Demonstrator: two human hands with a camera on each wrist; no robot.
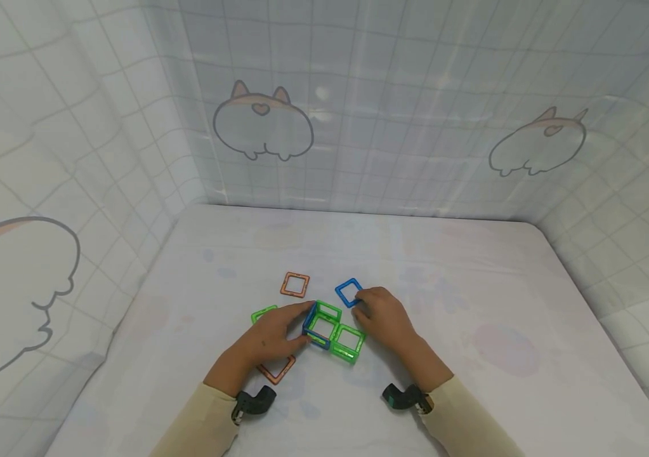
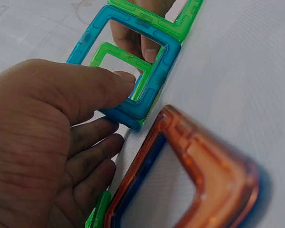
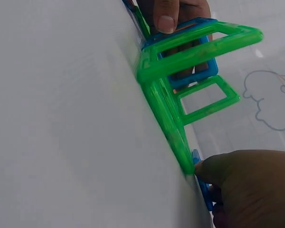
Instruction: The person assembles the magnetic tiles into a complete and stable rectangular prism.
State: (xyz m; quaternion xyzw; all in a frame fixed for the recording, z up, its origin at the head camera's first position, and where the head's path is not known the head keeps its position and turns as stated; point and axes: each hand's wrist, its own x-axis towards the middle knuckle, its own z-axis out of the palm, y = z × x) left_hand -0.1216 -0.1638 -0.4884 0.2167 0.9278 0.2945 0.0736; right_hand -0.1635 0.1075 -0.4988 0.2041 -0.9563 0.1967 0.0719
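Several see-through square magnetic tiles, green and blue, form a joined structure on the table, with some tiles upright and others flat. At its left side my left hand holds the blue upright tiles; in the left wrist view the thumb lies across a blue tile. The other fingers are partly hidden behind. My right hand pinches the edge of a loose blue square tile just beyond the structure. In the right wrist view that blue tile is mostly covered by the hand.
An orange square tile lies flat behind the structure. Another orange tile and a green tile lie partly under my left hand. Patterned white curtains surround the white-covered table at the back and sides.
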